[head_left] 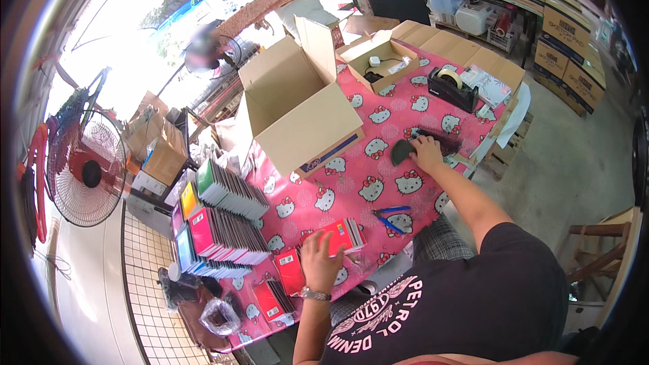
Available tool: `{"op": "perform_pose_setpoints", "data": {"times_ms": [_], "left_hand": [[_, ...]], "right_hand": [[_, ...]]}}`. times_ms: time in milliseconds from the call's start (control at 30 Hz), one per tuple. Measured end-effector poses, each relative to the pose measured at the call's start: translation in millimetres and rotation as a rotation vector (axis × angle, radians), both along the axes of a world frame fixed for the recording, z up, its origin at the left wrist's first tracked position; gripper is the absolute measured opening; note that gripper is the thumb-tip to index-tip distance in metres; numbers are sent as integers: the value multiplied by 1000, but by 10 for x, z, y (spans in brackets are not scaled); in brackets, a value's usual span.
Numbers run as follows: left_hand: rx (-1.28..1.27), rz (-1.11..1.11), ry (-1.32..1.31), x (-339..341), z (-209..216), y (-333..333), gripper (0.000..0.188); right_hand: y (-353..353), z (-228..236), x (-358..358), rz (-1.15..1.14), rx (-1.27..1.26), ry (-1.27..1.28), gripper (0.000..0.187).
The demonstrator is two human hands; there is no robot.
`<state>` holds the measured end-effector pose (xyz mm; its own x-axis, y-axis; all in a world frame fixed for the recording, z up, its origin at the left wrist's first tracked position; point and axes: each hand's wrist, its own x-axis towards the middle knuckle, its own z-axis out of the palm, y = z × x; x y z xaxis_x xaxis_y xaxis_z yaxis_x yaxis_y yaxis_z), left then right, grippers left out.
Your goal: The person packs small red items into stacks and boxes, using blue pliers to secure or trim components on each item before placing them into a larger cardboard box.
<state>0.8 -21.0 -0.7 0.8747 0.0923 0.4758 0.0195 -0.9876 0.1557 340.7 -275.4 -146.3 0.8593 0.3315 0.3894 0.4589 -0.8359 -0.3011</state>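
My left hand (321, 261) is over the near side of the table, fingers apart, between a red notebook (290, 272) and a small stack of red notebooks (343, 235). Its fingertips come close to the stack; a firm hold does not show. Farther right, my right hand (427, 154) reaches down with bent fingers at a long black, comb-like bundle (446, 142). A dark green rounded piece (401, 153) lies against its thumb side. What is between those fingers is hidden. Blue-handled pliers (392, 218) lie between the two hands.
An open carton (301, 118) stands on the pink patterned cloth (372, 189). Rows of notebooks (226, 230) fill the left side, with more red ones (272, 301) nearer. A tape dispenser (453, 88) and shallow box (382, 61) are farther back. A fan (86, 172) stands left.
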Motion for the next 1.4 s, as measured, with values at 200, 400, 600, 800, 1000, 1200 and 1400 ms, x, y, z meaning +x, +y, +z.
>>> {"op": "perform_pose_setpoints", "data": {"times_ms": [200,400,600,800,1000,1200,1400], "left_hand": [[12,-135,249,3,-110,17,40],[65,-127,274,-68,-158,33,34],[-97,-213,285,-29,60,181,24],[-2,-88,326,98,231,264,22],[22,-62,149,275,31,76,19],[-18,-77,104,191,53,78,21],[-60,-68,67,207,-7,23,22]], "right_hand": [[219,73,-346,31,-102,57,43],[284,60,-348,15,4,24,36],[54,-168,-42,-29,-99,-78,19],[213,295,114,14,-25,-5,18],[216,580,73,-42,128,-7,33],[864,1254,-1399,750,444,230,27],[1035,1140,-1890,979,624,407,22]]}}
